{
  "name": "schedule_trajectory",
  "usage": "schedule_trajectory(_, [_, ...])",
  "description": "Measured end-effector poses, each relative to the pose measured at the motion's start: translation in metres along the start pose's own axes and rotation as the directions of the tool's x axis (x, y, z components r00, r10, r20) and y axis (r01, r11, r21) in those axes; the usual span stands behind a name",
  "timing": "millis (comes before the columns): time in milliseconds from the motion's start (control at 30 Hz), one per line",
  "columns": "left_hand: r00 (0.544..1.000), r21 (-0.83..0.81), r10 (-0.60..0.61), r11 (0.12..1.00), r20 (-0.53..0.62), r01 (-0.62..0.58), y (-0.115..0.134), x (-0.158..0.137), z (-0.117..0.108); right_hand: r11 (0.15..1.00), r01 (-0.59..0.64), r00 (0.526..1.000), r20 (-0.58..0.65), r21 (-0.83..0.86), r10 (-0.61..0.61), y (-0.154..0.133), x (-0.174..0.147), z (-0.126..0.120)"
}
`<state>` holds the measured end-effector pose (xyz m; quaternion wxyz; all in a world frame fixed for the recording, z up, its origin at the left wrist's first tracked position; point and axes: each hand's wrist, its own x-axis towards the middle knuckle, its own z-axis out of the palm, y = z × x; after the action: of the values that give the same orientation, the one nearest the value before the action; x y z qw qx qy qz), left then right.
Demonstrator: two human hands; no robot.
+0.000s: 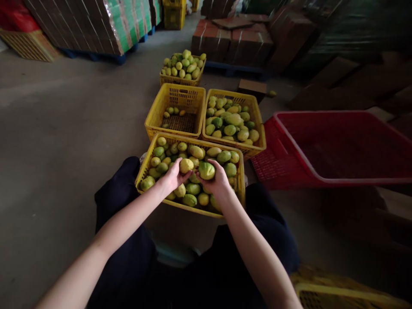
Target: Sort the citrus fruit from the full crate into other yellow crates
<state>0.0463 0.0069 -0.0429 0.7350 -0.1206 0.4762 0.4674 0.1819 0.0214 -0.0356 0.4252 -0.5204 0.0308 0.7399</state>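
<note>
My left hand is closed around a yellow lemon. In my right hand is a larger, greener lemon with a bumpy skin. Both hands are close together above a yellow crate filled with green and yellow lemons, which stands between my knees. Some of the fingertips are hidden behind the two fruits.
Beyond the near crate are a yellow crate with several lemons at its bottom and a fuller one. Another full crate stands farther back. At right is a red crate; stacked cartons rest on a blue pallet behind.
</note>
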Motion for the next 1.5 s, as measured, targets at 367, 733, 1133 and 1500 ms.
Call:
schedule_trajectory(367, [1.0,0.029,-0.018,0.999,0.004,0.018,-0.001,0.002,-0.003,1.0,-0.01,0.999,0.053,0.015,0.009,0.005,0.008,-0.006])
schedule_trajectory(733, [0.997,0.103,-0.02,0.995,0.075,0.012,-0.001,0.015,-0.013,0.994,0.098,0.989,0.118,-0.056,-0.091,0.012,0.026,-0.015])
schedule_trajectory(1133, [0.842,-0.043,0.384,0.916,0.378,-0.399,0.008,0.008,-0.007,0.928,0.361,0.871,0.391,-0.094,-0.299,0.007,0.024,-0.013])
schedule_trajectory(1500, [0.628,0.086,0.464,0.758,0.624,-0.646,0.022,-0.005,-0.011,0.561,0.8,0.593,0.425,-0.213,-0.684,-0.005,-0.016,-0.014])
